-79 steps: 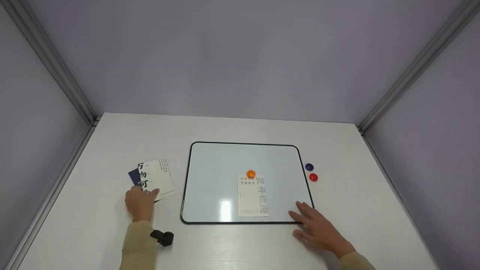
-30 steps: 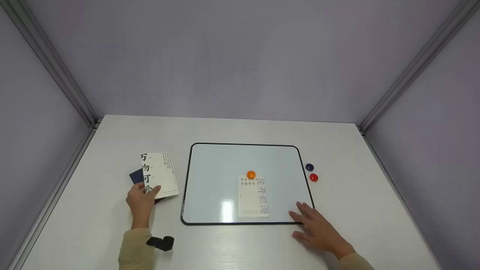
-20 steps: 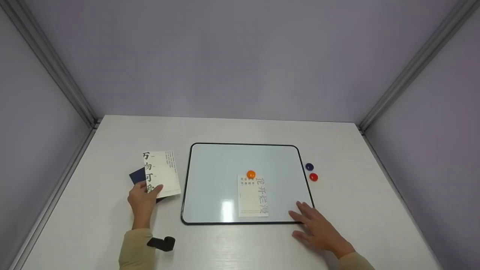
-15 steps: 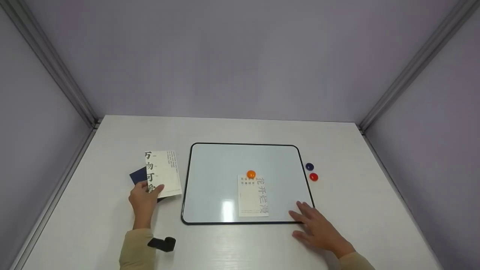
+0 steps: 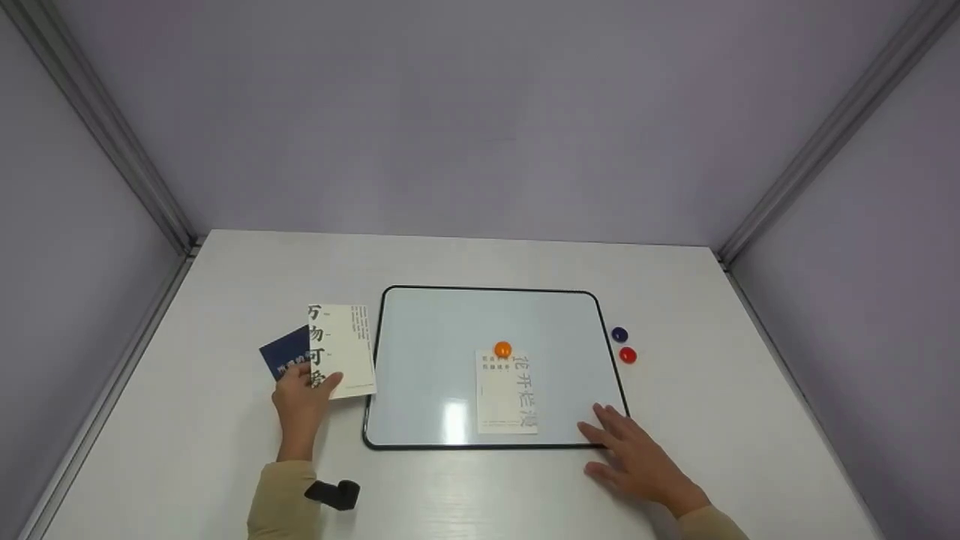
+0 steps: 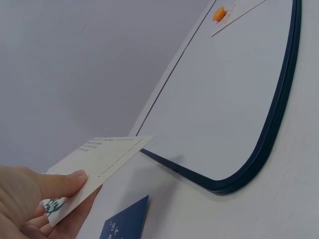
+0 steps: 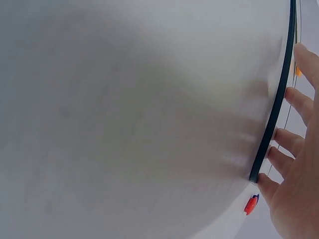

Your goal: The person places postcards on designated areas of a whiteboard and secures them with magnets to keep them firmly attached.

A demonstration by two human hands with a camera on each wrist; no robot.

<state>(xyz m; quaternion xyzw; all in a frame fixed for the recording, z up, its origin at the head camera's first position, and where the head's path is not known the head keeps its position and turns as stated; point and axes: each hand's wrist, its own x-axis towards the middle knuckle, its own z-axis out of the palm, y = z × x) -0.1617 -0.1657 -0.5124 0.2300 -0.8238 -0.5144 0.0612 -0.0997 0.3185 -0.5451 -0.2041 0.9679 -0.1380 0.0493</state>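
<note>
My left hand [image 5: 300, 405] pinches a cream postcard [image 5: 345, 345] with large dark characters between thumb and fingers, by its lower left part. In the left wrist view the postcard [image 6: 107, 154] is raised and tilted above the table. Below it lies a dark blue card [image 5: 289, 352], partly covered in the head view. The postcard's right edge overlaps the left frame of the whiteboard [image 5: 427, 322]. My right hand [image 5: 637, 461] has its fingers spread at the board's lower right corner. A second cream card [image 5: 504, 397] lies on the board under an orange magnet [image 5: 502, 349].
To the right of the board, a dark blue round magnet [image 5: 619, 334] and a red one [image 5: 628, 355] lie on the white table [image 5: 675, 292]. Grey-purple walls [image 5: 465, 127] stand behind and at both sides.
My left hand has lifted the cream postcard off the blue card and carried it to the right, up to the board's edge. More of the blue card shows. The right hand stays put.
</note>
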